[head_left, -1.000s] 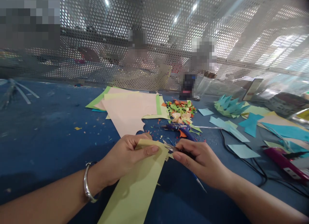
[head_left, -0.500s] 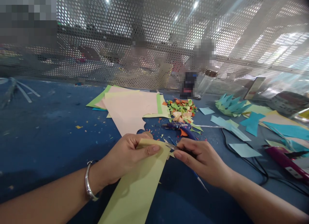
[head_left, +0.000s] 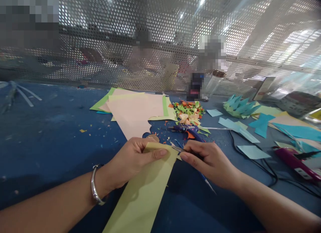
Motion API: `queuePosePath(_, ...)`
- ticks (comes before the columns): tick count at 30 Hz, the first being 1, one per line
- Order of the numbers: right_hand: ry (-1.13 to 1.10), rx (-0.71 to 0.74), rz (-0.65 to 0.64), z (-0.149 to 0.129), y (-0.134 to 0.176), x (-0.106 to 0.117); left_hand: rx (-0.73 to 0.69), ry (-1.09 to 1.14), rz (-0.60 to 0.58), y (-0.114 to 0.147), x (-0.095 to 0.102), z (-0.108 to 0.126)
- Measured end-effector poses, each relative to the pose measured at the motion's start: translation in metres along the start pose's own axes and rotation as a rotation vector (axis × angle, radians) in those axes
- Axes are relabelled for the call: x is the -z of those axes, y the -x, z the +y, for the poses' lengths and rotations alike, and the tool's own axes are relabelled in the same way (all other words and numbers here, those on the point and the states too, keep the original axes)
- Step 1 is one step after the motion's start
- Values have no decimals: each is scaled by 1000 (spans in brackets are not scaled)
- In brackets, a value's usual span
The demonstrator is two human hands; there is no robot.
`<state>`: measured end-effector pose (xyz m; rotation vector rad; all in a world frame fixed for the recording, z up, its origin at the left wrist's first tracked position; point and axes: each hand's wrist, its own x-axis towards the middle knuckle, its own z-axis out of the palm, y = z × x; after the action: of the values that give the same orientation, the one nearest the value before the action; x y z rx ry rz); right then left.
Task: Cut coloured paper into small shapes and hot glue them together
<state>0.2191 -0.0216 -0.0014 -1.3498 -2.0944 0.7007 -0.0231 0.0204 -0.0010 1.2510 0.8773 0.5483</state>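
- Left hand (head_left: 132, 159), a bangle at the wrist, pinches the top of a yellow-green paper strip (head_left: 142, 192) above the blue worktop (head_left: 50, 132).
- Right hand (head_left: 209, 162) grips small scissors (head_left: 178, 149), blades at the strip's upper right edge.
- Beyond lies a heap of paper scraps (head_left: 189, 110).

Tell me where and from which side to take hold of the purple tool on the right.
Grip the purple tool around the middle of its long body, coming from above. It lies flat on the blue table with its sides free; a black cable runs close by.
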Motion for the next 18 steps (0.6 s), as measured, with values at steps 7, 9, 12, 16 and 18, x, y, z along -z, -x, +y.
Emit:
queuePosePath(7, 19, -5, -5, -2, 3, -1, -53, -32, -6, 3, -3, 0)
queuePosePath(9, 19, -13, -1, -2, 3, -1, -56, -11, -17, 4, -3, 0)
queuePosePath(12, 11, -27, 2, -3, 4, -1, -45, 5, -13, 5, -3, -1)
queuePosePath(16, -1, -26, -3, -4, 5, -1, -20, 10, -9, 4, -3, -1)
queuePosePath(18, -9, -24, -4, -4, 6, 0, -35, 8, 3, 3, -3, -1)
